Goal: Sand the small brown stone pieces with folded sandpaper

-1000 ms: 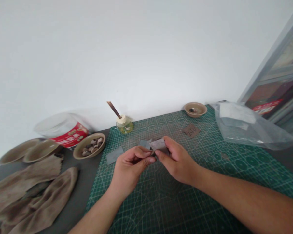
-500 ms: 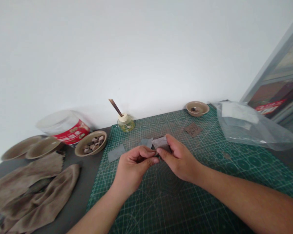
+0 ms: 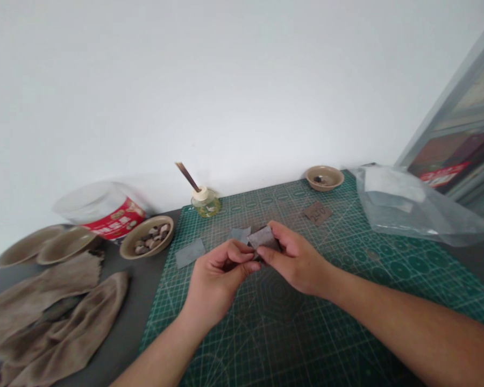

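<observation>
My right hand [image 3: 296,260] is closed around a folded grey-brown piece of sandpaper [image 3: 261,236], with its thumb pressed along the lower edge. Close against it, my left hand [image 3: 220,277] pinches something small and dark between thumb and fingertips. Fingers cover most of that small thing, so its kind is hidden. Both hands meet just above the green cutting mat [image 3: 234,344]. Behind them on the mat lie a grey sheet [image 3: 190,252] and another grey piece [image 3: 239,234]. A brown sandpaper square [image 3: 318,213] with a handwritten number lies farther right.
Left of the mat stand a bowl of small stones [image 3: 152,239], a red-labelled plastic tub [image 3: 113,215], two more bowls [image 3: 66,244] and a crumpled brown cloth [image 3: 76,322]. A jar with a brush [image 3: 205,203], a small bowl [image 3: 325,179] and a clear plastic bag [image 3: 407,207] line the back.
The view has shifted slightly. Both hands stay together with the sandpaper, which is tilted a little differently; the grip looks the same.
</observation>
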Action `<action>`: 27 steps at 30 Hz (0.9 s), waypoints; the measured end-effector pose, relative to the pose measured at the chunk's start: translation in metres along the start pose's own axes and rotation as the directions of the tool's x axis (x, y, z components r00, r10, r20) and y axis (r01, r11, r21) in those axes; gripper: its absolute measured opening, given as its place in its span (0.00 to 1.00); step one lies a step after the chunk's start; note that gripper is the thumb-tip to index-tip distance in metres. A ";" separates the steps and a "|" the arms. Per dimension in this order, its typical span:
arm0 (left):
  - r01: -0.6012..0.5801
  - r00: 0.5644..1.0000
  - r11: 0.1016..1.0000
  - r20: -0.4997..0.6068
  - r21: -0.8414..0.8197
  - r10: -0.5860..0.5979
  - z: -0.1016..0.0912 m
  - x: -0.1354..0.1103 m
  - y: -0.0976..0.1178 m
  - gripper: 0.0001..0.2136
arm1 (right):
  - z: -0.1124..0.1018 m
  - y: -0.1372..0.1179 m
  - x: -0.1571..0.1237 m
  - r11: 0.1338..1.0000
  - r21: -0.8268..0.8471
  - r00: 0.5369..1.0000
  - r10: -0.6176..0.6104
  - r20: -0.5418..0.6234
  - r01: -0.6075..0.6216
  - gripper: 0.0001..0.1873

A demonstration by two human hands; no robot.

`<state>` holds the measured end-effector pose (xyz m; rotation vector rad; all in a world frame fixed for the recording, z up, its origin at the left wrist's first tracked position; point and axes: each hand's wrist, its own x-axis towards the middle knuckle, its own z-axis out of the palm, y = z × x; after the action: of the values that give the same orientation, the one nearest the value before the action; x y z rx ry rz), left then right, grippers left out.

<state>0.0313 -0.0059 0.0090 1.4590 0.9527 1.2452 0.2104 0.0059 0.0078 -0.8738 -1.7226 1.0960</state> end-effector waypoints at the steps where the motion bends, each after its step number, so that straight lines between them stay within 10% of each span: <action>1: -0.002 1.000 1.000 0.013 0.027 0.001 0.000 0.000 0.001 0.08 | 0.000 0.000 0.000 1.000 -0.001 1.000 0.000 -0.008 0.000 0.05; 27: -0.091 0.994 0.989 0.069 0.115 0.083 -0.008 -0.001 0.007 0.08 | -0.007 -0.003 0.003 0.998 0.057 0.992 -0.032 0.119 0.026 0.06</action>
<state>0.0235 -0.0071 0.0158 1.6387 0.9415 1.2144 0.2156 0.0102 0.0127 -0.7599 -1.7884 1.1917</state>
